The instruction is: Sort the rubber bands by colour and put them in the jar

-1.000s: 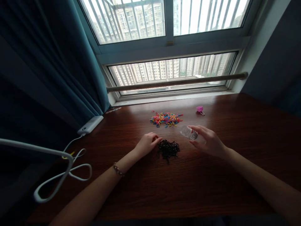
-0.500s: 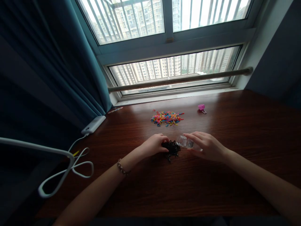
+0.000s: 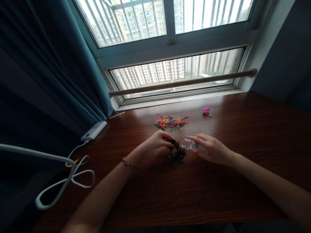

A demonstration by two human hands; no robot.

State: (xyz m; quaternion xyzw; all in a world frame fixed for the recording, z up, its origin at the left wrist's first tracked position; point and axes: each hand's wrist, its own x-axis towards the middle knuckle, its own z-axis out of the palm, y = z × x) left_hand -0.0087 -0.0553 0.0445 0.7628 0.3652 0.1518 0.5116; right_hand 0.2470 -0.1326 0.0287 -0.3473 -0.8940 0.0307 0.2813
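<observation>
My left hand point(image 3: 161, 140) pinches a clump of black rubber bands, lifted a little at the edge of the black rubber band pile point(image 3: 178, 155) on the table. Tipped on its side in my right hand point(image 3: 211, 149) is a clear plastic bottle point(image 3: 189, 144), its left end pointing at the pile. Something dark shows inside the bottle. Behind my hands lies a heap of multicoloured rubber bands point(image 3: 170, 122). A pink cap with a loop point(image 3: 206, 110) sits farther back on the right.
The brown wooden table point(image 3: 136, 200) runs up to the window sill. At the left edge lie a white power bank point(image 3: 94, 131) and a looped white cable point(image 3: 84, 186). A blue curtain point(image 3: 94, 81) hangs beside them.
My left hand has risen slightly away from the pile with a clump of black rubber bands. My right hand keeps the bottle beside the pile. The view has shifted a little.
</observation>
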